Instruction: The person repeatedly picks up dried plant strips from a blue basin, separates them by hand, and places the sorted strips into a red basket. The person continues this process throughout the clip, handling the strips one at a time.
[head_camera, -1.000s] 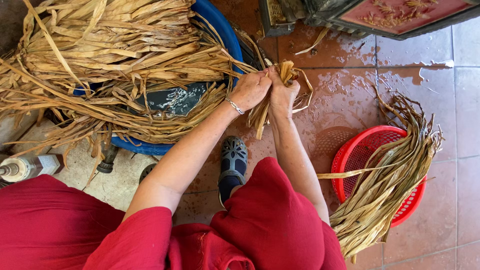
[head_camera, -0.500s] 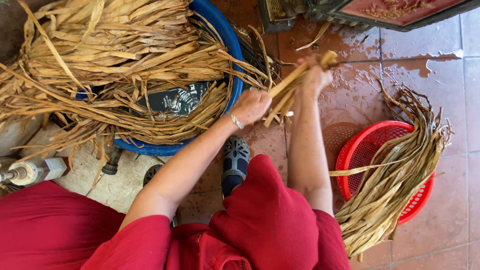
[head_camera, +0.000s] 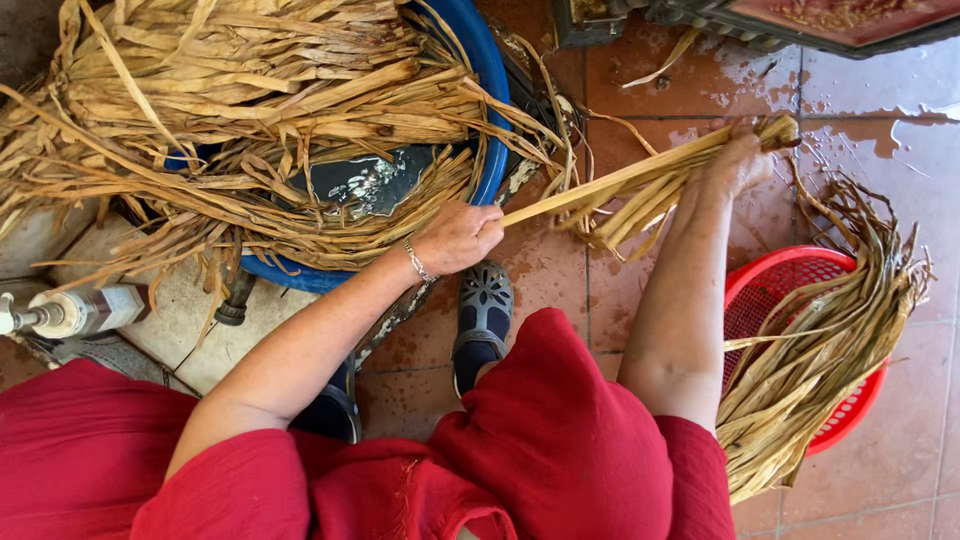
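Between both hands: one dried leaf strip (head_camera: 600, 188), tan, flat, pulled taut and slanting up to the right, frayed strands hanging mid-span. Left hand (head_camera: 458, 237) fisted on its lower end, right hand (head_camera: 738, 160) closed on the upper. One blue tub (head_camera: 490, 120) heaped with leaves, one red basket (head_camera: 775, 300) with a bundle, wet tile floor (head_camera: 880, 110).

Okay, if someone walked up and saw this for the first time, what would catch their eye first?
Probably the big blue tub at upper left, heaped with dried tan leaves spilling over its rim. Next, the long leaf strip stretched taut between the left hand and the right hand, above the wet red tile floor. At right, a red basket holds another bundle of leaves draped across it.
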